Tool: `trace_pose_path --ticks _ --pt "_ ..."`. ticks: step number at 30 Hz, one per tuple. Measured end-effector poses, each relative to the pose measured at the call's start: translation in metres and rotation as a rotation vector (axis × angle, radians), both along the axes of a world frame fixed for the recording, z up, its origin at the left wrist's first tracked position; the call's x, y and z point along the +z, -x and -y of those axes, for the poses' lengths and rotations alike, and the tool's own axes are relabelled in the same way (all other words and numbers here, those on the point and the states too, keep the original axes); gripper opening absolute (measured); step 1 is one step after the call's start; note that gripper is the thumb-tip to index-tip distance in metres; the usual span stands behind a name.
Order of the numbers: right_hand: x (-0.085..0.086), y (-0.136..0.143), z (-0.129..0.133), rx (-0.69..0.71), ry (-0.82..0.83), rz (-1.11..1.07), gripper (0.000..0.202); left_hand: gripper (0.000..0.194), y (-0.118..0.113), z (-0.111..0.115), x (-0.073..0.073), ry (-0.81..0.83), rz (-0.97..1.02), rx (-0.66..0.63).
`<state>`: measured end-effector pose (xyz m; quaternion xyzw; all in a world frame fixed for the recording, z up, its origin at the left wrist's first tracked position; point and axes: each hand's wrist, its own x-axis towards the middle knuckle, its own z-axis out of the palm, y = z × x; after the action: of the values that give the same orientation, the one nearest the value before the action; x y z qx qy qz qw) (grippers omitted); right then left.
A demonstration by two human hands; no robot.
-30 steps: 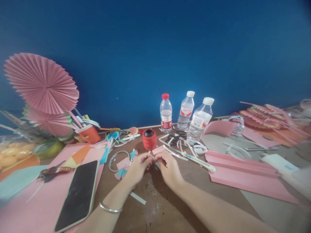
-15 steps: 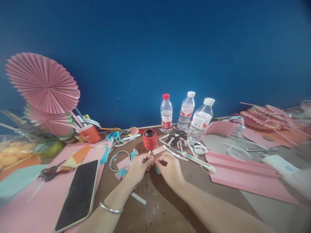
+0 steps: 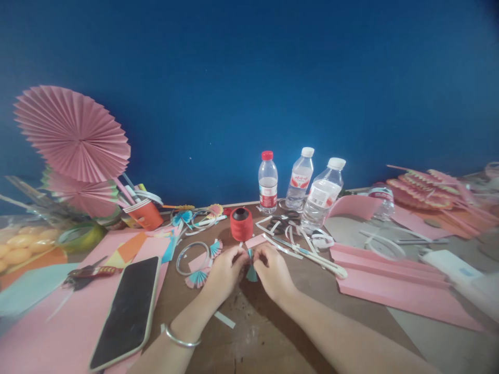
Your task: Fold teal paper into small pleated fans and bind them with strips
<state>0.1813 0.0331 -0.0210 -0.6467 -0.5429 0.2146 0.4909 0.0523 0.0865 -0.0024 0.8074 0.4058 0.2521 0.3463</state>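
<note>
A: Piece in hand?

B: One small teal paper piece [image 3: 252,274], flared at its lower edge, on the near side of a red, barrel-shaped spool with a black core [image 3: 241,228].

A: Grip?

B: Right hand [image 3: 273,270]: thumb and fingers pinching the teal piece. Left hand [image 3: 225,270]: thumb and fingertips pressed together, contents hidden.

A: Surroundings?

B: Left of the spool: thin grey ring [image 3: 178,258]; pink-and-teal pleated paper fan [image 3: 197,279]. Behind, to its right: clear, red-capped plastic bottle [image 3: 267,189]. Right: long, slim white-handled tool [image 3: 323,259].

A: Obstructions?

B: Fingers cover the piece's upper part; the spool stands just beyond them.
</note>
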Motion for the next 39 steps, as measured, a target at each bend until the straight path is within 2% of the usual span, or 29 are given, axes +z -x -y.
trace_pose_path --ticks 3,12,23,27,35,39 --pt "0.000 0.000 0.001 0.025 -0.024 -0.039 0.014 0.024 0.000 -0.001 0.000 0.007 0.003 0.013" --pt "0.000 0.001 -0.002 0.006 -0.013 0.028 0.010 0.020 0.001 0.000 0.000 0.021 0.025 0.001" --pt "0.002 -0.001 0.002 0.033 0.030 -0.012 0.014 0.018 0.004 -0.004 -0.003 -0.088 -0.053 0.020" --pt "0.002 -0.006 -0.002 0.025 0.048 0.071 0.012 0.016 0.006 -0.006 -0.003 -0.127 -0.094 0.007" --pt "0.003 -0.019 -0.007 0.107 0.045 0.260 0.011 0.013 0.009 -0.004 -0.001 -0.182 -0.130 -0.032" --pt "0.002 -0.019 -0.007 0.108 0.026 0.153 0.011 0.011 0.010 -0.001 0.003 -0.186 -0.111 -0.032"
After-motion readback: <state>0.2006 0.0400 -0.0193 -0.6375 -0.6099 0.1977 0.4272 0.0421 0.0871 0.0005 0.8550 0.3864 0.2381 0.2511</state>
